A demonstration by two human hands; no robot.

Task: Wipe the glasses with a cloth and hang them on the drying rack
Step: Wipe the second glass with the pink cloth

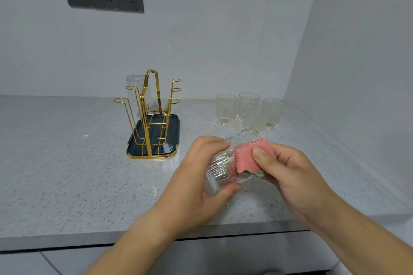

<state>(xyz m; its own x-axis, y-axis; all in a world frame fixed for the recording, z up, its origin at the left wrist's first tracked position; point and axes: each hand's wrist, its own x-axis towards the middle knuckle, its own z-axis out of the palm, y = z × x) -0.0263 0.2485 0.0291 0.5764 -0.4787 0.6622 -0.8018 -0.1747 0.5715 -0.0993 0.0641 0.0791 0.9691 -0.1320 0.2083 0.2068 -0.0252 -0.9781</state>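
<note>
Ribbed clear glass [220, 166], tilted, cloth-wrapped.

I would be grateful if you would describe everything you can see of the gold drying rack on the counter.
The drying rack is thin gold wire, apparently metal, and stands upright on the speckled countertop, left of the hands. A tall looped handle rises from its middle, with three upright pegs ending in ring loops on each side. It sits in a dark tray with a gold rim. One clear ribbed glass hangs upside down on the rear left peg. The other pegs are bare.
</note>
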